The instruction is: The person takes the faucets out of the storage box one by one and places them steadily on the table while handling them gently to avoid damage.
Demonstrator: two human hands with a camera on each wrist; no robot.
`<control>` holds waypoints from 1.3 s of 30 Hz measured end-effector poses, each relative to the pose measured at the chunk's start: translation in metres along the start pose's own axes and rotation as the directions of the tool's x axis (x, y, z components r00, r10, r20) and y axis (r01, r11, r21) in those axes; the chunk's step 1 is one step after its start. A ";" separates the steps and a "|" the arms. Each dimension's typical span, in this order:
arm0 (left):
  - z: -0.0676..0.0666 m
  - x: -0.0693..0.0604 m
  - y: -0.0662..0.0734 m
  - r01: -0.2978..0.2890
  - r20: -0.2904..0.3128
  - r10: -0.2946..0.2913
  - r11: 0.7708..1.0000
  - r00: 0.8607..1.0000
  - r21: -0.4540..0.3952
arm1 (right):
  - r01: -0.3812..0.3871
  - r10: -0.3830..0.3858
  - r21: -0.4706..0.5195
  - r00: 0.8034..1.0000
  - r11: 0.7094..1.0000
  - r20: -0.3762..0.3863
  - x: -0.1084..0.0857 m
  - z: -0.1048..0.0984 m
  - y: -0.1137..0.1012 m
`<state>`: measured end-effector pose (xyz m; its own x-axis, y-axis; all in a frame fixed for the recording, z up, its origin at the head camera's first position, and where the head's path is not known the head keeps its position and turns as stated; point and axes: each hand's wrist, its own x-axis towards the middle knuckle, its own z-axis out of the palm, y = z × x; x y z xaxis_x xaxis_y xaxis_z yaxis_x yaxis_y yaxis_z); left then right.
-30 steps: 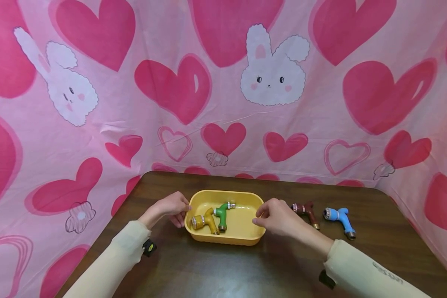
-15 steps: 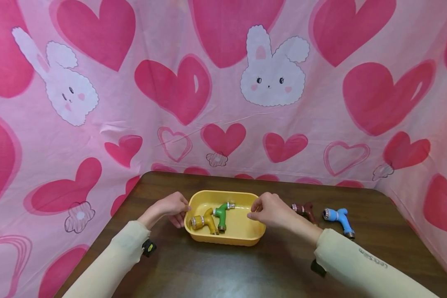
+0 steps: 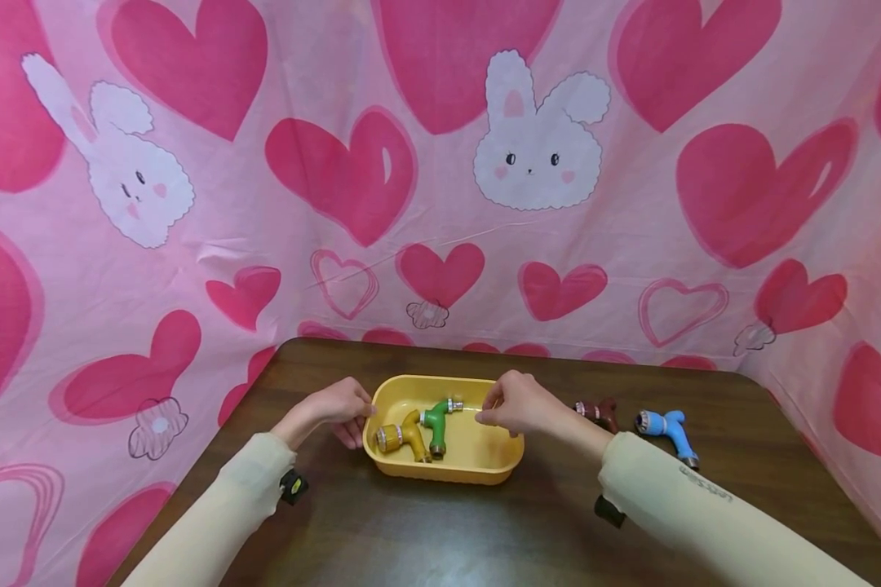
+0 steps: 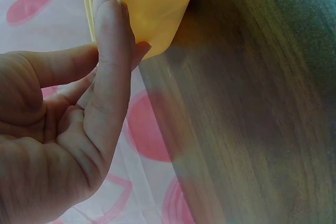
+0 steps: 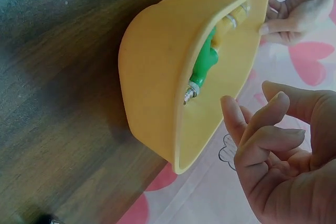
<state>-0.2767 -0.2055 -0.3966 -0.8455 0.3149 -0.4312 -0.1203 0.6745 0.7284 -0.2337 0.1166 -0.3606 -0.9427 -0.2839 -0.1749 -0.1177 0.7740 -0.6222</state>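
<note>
Left hand [image 3: 344,406] pinches the yellow tray [image 3: 473,451]; right hand [image 3: 523,404], fingers loosely parted, hovers above; head view alone shows the blue tap [image 3: 675,426] right of the tray.

The head view looks forward and down from the near side of the yellow plastic tub [image 3: 444,471], farthest back, taking in all of it plus the heart-and-rabbit-print backdrop [image 3: 477,228] beyond. The left wrist view, turned sideways, looks closely at the tub's left end past the left hand [image 4: 79,135]. The right wrist view, also sideways, faces leftward across the tub from near its right end. It shares the green faucet [image 5: 203,65] inside the tub with the head view, and the left hand at the tub with both others.
</note>
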 end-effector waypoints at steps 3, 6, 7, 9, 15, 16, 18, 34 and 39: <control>0.000 -0.001 0.000 -0.006 0.008 0.006 1.000 1.000 -0.002 | 0.007 -0.007 -0.007 1.000 1.000 0.017 0.002 0.001 -0.002; 0.001 -0.001 0.000 -0.006 0.006 0.006 1.000 1.000 -0.004 | 0.019 -0.019 -0.021 1.000 1.000 0.022 0.005 0.003 -0.004; 0.001 -0.001 0.000 -0.007 0.006 0.007 1.000 1.000 -0.004 | 0.024 -0.024 -0.028 1.000 0.999 0.020 0.006 0.003 -0.004; 0.000 -0.001 0.000 -0.008 0.007 0.008 1.000 1.000 -0.006 | 0.028 -0.027 -0.036 0.999 0.999 0.019 0.009 0.004 -0.006; 0.000 -0.001 0.000 -0.015 -0.003 0.015 1.000 1.000 -0.005 | 0.042 -0.041 -0.042 0.999 0.998 0.022 0.017 0.005 -0.010; 0.000 -0.001 0.000 -0.016 -0.005 0.016 1.000 1.000 -0.002 | 0.047 -0.046 -0.044 0.999 0.998 0.023 0.018 0.005 -0.010; 0.000 0.000 0.000 -0.019 -0.009 0.019 1.000 1.000 0.001 | 0.053 -0.052 -0.047 0.998 0.997 0.028 0.020 0.005 -0.010; 0.000 0.000 -0.001 -0.021 0.015 0.021 1.000 1.000 -0.006 | -0.048 0.059 -0.078 0.987 0.996 0.151 0.041 0.008 -0.012; 0.000 0.000 -0.001 -0.016 -0.001 0.016 1.000 1.000 -0.005 | -0.065 0.079 -0.088 0.983 0.994 0.166 0.045 0.008 -0.017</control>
<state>-0.2767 -0.2063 -0.3970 -0.8477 0.3251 -0.4193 -0.1095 0.6660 0.7378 -0.2712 0.0863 -0.3644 -0.8840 -0.3124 -0.3477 -0.0834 0.8373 -0.5403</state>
